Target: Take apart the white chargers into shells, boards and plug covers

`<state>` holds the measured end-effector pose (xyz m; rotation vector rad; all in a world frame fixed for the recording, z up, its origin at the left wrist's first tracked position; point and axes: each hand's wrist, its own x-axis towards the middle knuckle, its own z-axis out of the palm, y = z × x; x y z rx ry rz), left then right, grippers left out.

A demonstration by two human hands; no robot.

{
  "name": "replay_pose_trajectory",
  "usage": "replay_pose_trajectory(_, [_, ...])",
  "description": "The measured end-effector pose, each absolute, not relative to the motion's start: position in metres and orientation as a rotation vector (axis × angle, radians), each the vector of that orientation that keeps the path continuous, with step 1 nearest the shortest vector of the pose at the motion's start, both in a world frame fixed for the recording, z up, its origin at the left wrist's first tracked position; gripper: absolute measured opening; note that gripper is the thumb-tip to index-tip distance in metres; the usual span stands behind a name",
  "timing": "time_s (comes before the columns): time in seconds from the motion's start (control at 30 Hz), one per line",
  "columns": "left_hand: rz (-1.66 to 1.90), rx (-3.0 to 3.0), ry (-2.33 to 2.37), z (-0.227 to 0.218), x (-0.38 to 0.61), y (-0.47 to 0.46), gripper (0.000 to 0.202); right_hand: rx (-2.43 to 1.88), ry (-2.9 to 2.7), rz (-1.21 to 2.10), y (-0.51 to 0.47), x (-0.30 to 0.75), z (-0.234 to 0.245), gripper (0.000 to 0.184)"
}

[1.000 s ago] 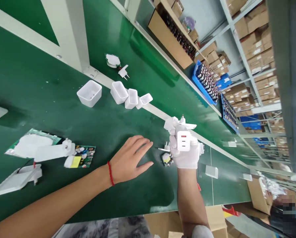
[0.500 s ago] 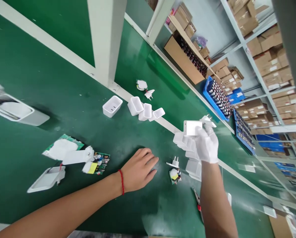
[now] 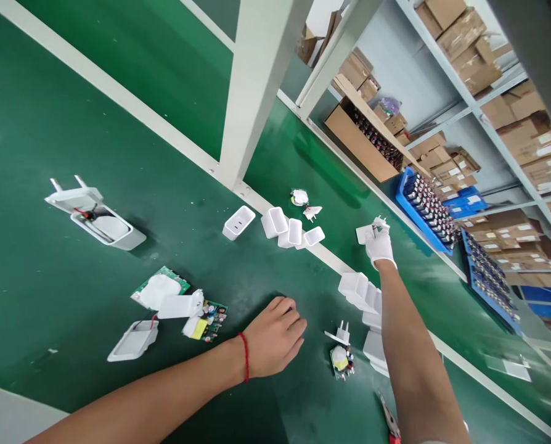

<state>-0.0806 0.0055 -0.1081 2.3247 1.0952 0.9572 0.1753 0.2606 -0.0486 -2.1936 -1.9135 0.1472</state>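
My right hand point(image 3: 379, 246), in a white glove, is closed on a white charger point(image 3: 363, 234) beyond the pale metal strip. A pronged plug cover shows at the fingers of that hand. My left hand point(image 3: 278, 336), bare with a red cord at the wrist, rests on the green table with loosely extended fingers, holding nothing. Right of it lies a small circuit board point(image 3: 341, 361) beside a plug cover point(image 3: 340, 333). To its left are a larger circuit board point(image 3: 206, 320) and a white shell point(image 3: 134, 341). An opened charger point(image 3: 109, 225) with wires showing stands further left.
White housings point(image 3: 359, 290) are bunched near my right forearm, and others point(image 3: 275, 222) line the metal strip point(image 3: 326, 256). Pliers point(image 3: 389, 419) lie near the front. A metal post point(image 3: 252, 92) rises from the table. Blue trays point(image 3: 426, 209) of parts stand at the far side.
My right hand has carried the charger away from the stacked housings, past the metal strip. My left hand stays resting on the table. The whole view has shifted a little.
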Motion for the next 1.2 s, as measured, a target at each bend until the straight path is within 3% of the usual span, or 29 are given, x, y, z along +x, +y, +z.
replay_pose_trajectory(0.13, [0.920,2.324,1.102,-0.106,-0.081,0.006,0.015,-2.338,-1.708,-0.131,0.248,0.157,-0.024,0.086])
replay_pose_trajectory(0.17, [0.918,2.325,1.100,-0.106,-0.081,0.006,0.016,-2.303,-1.697,-0.216,0.243,0.147,-0.016,0.087])
replay_pose_trajectory(0.23, [0.917,2.327,1.095,-0.106,-0.081,0.006,0.016,-2.163,-1.799,-0.289,0.236,0.118,-0.004,0.067])
replay_pose_trajectory(0.3, [0.936,2.322,1.090,-0.106,-0.081,0.006,0.015,-2.067,-2.070,-0.137,0.233,0.085,0.001,0.051])
replay_pose_trajectory(0.4, [1.025,2.314,1.072,-0.105,-0.082,0.006,0.015,-2.147,-2.384,0.243,0.243,0.043,-0.007,0.060])
replay_pose_trajectory(0.5, [1.119,2.317,1.070,-0.103,-0.083,0.007,0.018,-2.315,-2.398,0.407,0.260,0.026,-0.022,0.065])
replay_pose_trajectory(0.63, [1.162,2.334,1.104,-0.102,-0.085,0.009,0.020,-2.447,-2.350,0.469,0.268,0.027,-0.031,0.046])
replay_pose_trajectory(0.77, [1.165,2.318,1.196,-0.099,-0.085,0.010,0.022,-2.441,-2.255,0.259,0.256,0.041,-0.024,0.029])
replay_pose_trajectory(0.83, [1.136,2.327,1.271,-0.091,-0.086,0.009,0.025,-2.392,-2.189,0.167,0.244,0.053,-0.015,0.030])
replay_pose_trajectory(0.97, [0.848,2.414,1.599,-0.063,-0.089,0.016,0.036,-2.223,-2.051,0.162,0.208,0.090,0.005,0.052])
replay_pose_trajectory(1.03, [0.676,2.446,1.770,-0.050,-0.092,0.028,0.039,-2.118,-2.025,0.232,0.184,0.111,0.012,0.050])
replay_pose_trajectory(1.13, [0.617,2.447,1.873,-0.039,-0.094,0.056,0.039,-1.784,-1.952,0.534,0.141,0.139,0.015,0.043])
replay_pose_trajectory(1.2, [0.593,2.449,1.919,-0.038,-0.094,0.075,0.036,-1.474,-1.748,0.873,0.112,0.152,0.012,0.052])
